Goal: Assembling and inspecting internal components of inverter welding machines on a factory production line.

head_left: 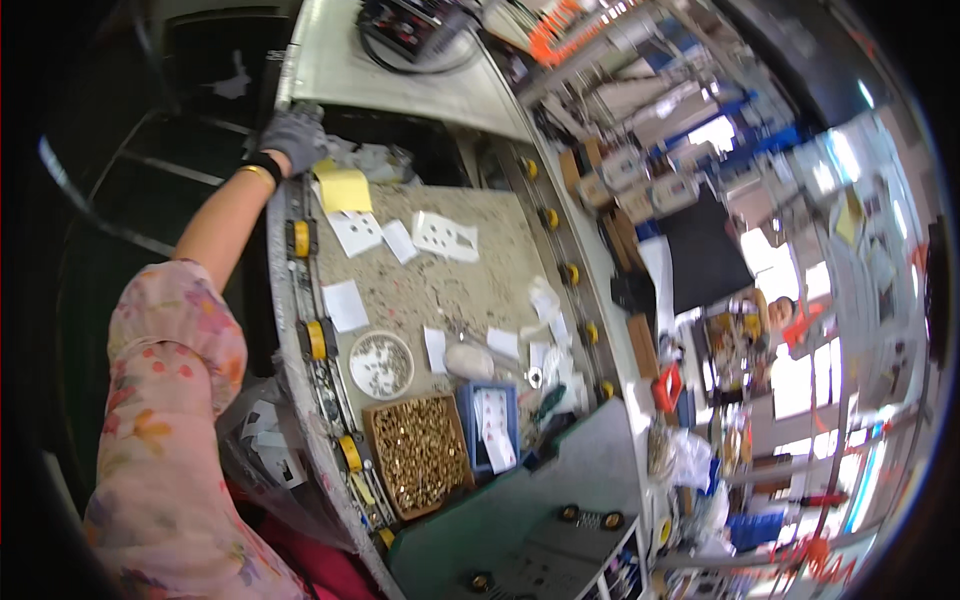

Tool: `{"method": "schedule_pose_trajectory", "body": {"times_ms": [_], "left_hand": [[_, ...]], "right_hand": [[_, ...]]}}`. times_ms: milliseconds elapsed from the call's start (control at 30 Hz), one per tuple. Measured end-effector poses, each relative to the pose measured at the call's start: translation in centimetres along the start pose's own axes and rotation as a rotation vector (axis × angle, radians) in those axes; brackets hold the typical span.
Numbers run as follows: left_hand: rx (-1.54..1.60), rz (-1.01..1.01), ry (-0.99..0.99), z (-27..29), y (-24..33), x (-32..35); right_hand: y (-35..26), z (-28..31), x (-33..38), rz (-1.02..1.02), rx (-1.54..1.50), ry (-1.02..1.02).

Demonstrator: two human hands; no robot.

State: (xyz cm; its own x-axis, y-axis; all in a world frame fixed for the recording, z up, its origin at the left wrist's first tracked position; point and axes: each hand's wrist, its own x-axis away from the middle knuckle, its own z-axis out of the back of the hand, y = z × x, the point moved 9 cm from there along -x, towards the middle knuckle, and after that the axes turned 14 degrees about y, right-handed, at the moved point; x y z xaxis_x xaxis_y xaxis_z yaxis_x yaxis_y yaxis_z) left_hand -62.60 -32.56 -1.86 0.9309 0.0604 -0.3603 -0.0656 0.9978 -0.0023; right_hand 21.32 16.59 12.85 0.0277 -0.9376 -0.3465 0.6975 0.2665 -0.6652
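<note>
My left hand [294, 138], in a grey glove, reaches to the far left corner of a long work line. Its fingers look curled over the bench edge [285, 215], though the fingertips are partly hidden. Crumpled clear plastic [375, 160] lies beside it in a dark gap. Just below the hand sits a yellow paper [345, 190], with white cards bearing small dark parts [445, 237] near it. Farther down stand a white round dish of small metal parts [382, 365], a box of brass-coloured pieces [420, 452] and a blue tray [490, 425]. My right hand is out of view.
Yellow rollers [316, 340] line both side rails. A green board [540, 500] crosses the lower end. Above the gap, a black device with a cable [410, 25] sits on a pale panel [400, 90]. A clear bag [275, 430] hangs at the near side; another person [785, 315] is far right.
</note>
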Motion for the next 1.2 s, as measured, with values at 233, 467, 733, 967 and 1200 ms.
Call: {"method": "schedule_pose_trajectory", "body": {"times_ms": [233, 467, 733, 967, 1200], "left_hand": [[0.073, -0.022, 0.097, -1.6, -0.8, 0.1], [0.089, -0.116, 0.057, -2.6, -0.3, 2.5], [0.029, -0.187, 0.05, -0.5, 1.5, 8.5], [0.508, -0.442, 0.052, 6.5, 10.7, 17.2], [0.354, -0.705, -0.428, 8.3, 21.5, 24.4]], "right_hand": [[-0.3, 0.3, 1.8, -0.009, 0.037, -0.028], [-2.5, -0.2, 0.7, 0.08, -0.006, -0.049], [-3.3, 0.2, 0.1, 0.36, 0.041, -0.042], [-3.3, -0.6, -1.4, 0.482, -0.059, -0.099], [-0.2, 1.3, -1.6, 0.395, -0.126, -0.119]]}}
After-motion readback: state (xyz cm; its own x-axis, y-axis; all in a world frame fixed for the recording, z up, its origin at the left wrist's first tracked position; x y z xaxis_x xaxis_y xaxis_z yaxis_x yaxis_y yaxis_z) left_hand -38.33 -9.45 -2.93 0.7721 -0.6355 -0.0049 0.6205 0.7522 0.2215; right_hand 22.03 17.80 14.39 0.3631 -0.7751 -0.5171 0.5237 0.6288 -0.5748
